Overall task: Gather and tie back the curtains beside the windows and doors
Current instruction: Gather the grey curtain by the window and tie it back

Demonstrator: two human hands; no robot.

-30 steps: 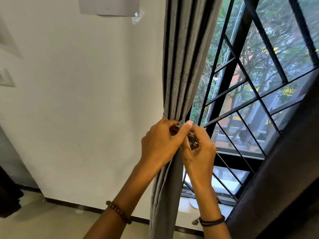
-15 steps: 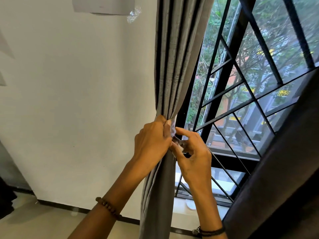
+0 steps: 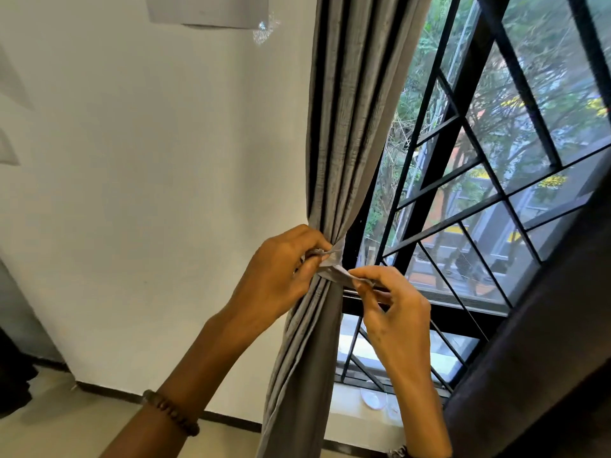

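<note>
A grey curtain (image 3: 350, 133) hangs gathered into tight folds beside the barred window (image 3: 489, 193). A pale grey tie-back strip (image 3: 332, 267) wraps it at its narrowest point. My left hand (image 3: 281, 276) pinches one end of the strip against the left side of the bundle. My right hand (image 3: 393, 305) pinches the other end between thumb and fingers and holds it out to the right, a little away from the curtain. Below the strip the curtain (image 3: 304, 375) falls loose toward the floor.
A white wall (image 3: 148, 193) stands left of the curtain, with a dark skirting (image 3: 109, 391) at the floor. A dark curtain or panel (image 3: 545, 342) fills the lower right. A window sill (image 3: 363, 408) holds a small white dish (image 3: 373, 399).
My right hand has drawn its end of the strip out to the right, away from my left hand. The strip now shows stretched between the two hands. The camera view has shifted slightly.
</note>
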